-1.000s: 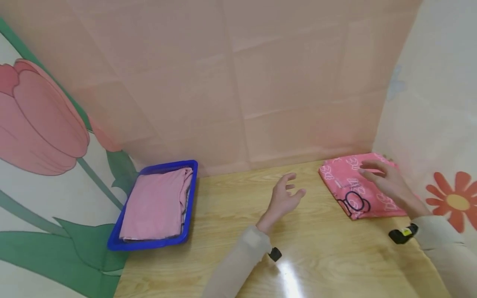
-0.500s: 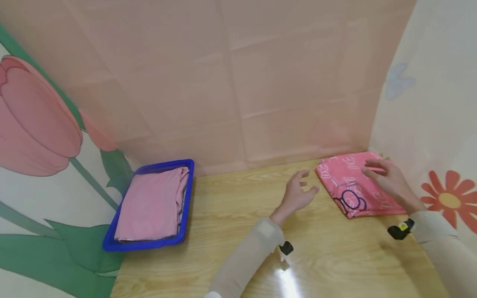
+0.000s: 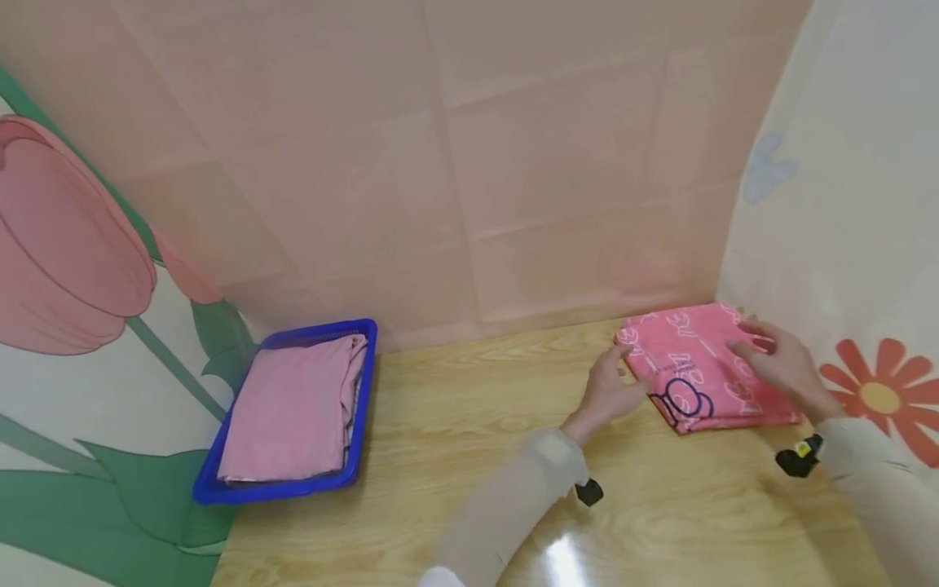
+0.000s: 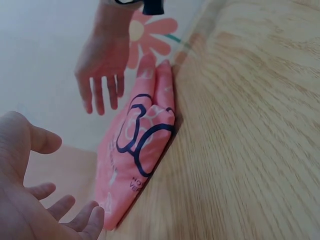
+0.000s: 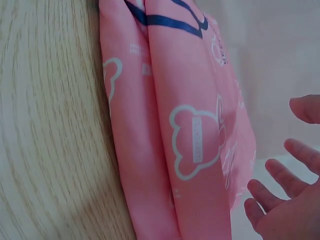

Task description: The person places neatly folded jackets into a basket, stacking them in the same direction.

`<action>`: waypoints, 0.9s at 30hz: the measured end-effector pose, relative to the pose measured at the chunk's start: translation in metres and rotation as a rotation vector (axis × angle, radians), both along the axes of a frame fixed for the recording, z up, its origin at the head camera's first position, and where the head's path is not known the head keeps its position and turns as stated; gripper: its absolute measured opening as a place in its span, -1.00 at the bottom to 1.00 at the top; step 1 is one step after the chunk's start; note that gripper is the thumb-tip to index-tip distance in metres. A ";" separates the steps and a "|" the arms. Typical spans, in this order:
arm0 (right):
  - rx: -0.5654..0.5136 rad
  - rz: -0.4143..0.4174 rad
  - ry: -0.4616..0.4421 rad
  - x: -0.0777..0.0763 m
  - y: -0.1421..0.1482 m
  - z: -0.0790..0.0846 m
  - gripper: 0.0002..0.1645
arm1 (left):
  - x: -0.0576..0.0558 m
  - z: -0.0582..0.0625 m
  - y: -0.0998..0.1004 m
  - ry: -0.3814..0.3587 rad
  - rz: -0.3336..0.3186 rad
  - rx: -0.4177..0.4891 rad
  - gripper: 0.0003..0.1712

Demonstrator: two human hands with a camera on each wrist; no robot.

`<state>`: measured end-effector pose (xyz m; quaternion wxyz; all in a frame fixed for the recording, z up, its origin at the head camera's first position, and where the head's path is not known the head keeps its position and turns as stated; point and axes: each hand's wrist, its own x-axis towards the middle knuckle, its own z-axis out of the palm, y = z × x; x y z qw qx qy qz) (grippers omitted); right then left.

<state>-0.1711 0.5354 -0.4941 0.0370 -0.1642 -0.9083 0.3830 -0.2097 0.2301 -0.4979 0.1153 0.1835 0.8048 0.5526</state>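
A folded pink cloth (image 3: 707,367) printed with white bear outlines and a dark blue figure lies flat at the right back of the table. My left hand (image 3: 610,387) is at its left edge, fingers spread and loosely bent; in the left wrist view its fingertips (image 4: 95,220) come close to the cloth's corner, and I cannot tell whether they touch. Over the cloth's right side hovers my right hand (image 3: 788,367), fingers relaxed and apart. The right wrist view shows the cloth's folded layers (image 5: 175,125) beside that hand (image 5: 290,200), which holds nothing.
A blue plastic basket (image 3: 370,383) stands at the left of the wooden table (image 3: 469,424), with folded light pink fabric (image 3: 289,412) inside. A beige sheet (image 3: 367,163) hangs behind, and a flower-printed wall (image 3: 844,244) borders the right side.
My left hand has moved right, from the middle of the table to the cloth's left edge. The right hand has stayed over the cloth's right side, and the view has shifted slightly.
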 end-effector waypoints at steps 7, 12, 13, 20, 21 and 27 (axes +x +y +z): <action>0.055 0.043 -0.013 0.002 0.015 -0.011 0.06 | 0.003 -0.009 0.024 -0.017 0.019 -0.021 -0.22; 0.094 0.094 0.009 -0.003 0.020 -0.024 0.04 | 0.004 -0.011 0.035 -0.060 0.052 -0.076 -0.18; 0.098 0.102 0.011 -0.003 0.020 -0.025 0.05 | 0.004 -0.012 0.037 -0.058 0.059 -0.077 -0.17; 0.106 0.094 -0.075 0.000 0.026 -0.031 0.18 | 0.007 -0.030 0.048 -0.011 0.140 -0.081 -0.16; 0.111 0.090 -0.088 0.001 0.028 -0.031 0.18 | 0.007 -0.031 0.050 -0.009 0.148 -0.082 -0.16; 0.048 0.050 -0.166 0.007 0.039 -0.032 0.24 | 0.011 -0.022 0.059 -0.052 0.169 -0.080 -0.15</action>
